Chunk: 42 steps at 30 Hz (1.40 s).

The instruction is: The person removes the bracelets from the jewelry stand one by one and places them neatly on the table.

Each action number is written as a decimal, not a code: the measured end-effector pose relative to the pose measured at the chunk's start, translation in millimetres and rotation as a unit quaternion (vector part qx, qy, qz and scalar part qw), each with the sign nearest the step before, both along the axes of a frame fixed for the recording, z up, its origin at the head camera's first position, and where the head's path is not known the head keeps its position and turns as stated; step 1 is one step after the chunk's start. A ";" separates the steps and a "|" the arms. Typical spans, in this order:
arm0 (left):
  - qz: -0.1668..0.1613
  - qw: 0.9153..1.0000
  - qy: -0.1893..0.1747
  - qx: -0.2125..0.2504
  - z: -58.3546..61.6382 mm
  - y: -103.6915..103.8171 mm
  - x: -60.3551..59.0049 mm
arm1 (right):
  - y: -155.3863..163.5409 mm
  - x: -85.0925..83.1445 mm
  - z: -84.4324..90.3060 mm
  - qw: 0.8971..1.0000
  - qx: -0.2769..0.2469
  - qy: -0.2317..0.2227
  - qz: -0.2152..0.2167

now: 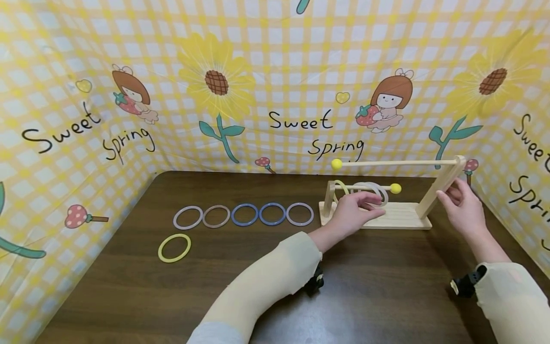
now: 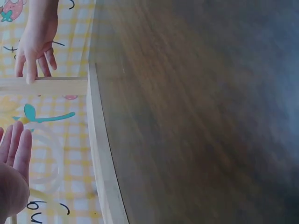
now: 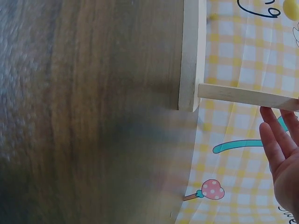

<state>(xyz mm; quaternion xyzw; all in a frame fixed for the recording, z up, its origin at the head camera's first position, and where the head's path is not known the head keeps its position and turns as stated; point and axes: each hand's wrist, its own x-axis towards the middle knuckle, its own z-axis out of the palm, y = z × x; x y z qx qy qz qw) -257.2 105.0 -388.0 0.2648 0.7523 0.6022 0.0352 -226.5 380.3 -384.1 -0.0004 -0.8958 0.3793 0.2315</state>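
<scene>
- Scanning from the left of the head view: a yellow ring (image 1: 174, 248) lies flat on the table (image 1: 129, 296), lower left of centre; a row of five rings (image 1: 244, 215), pale and blue, lies just behind it, each nearly touching its neighbour.
- Risk: a sleeve sweeping across the row can scatter it.
- At centre, the left hand (image 1: 354, 212) rests with relaxed, straight fingers against the clear rings (image 1: 373, 192) hanging on the lower rod (image 1: 365, 188). No grip is visible.
- Risk: a sideways push can slide the rings off past the yellow end ball (image 1: 396, 188).
- The wooden stand (image 1: 399, 217) sits right of centre, base flat, upper rod (image 1: 393, 163) bare.
- At right, the right hand (image 1: 461, 205) touches the tall post (image 1: 442, 184) with loose fingers; clamping cannot be confirmed.
- Risk: pressure on the post can tip or shift the light stand.
</scene>
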 end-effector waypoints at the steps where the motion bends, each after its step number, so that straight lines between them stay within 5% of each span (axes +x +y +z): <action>1: 0.001 1.000 -0.007 0.004 -0.3 1.9 0.0 | 0.0 0.4 0.1 1.000 -0.002 -0.001 0.001; 20: 0.045 0.999 -0.014 -0.009 -14.2 23.9 -10.0 | 0.1 -0.8 2.1 1.000 -0.006 0.000 0.004; 28: 0.087 0.996 -0.008 -0.024 -17.0 32.0 -10.7 | 0.0 -1.3 2.1 1.000 -0.011 -0.006 0.007; 37: 0.072 0.997 0.008 0.017 -16.3 35.2 -11.2 | 1.5 -2.5 0.6 1.000 -0.012 -0.003 0.008; 42: 0.074 0.997 0.012 0.002 -16.9 35.0 -11.0 | 2.5 -3.1 -0.7 1.000 -0.012 -0.002 0.007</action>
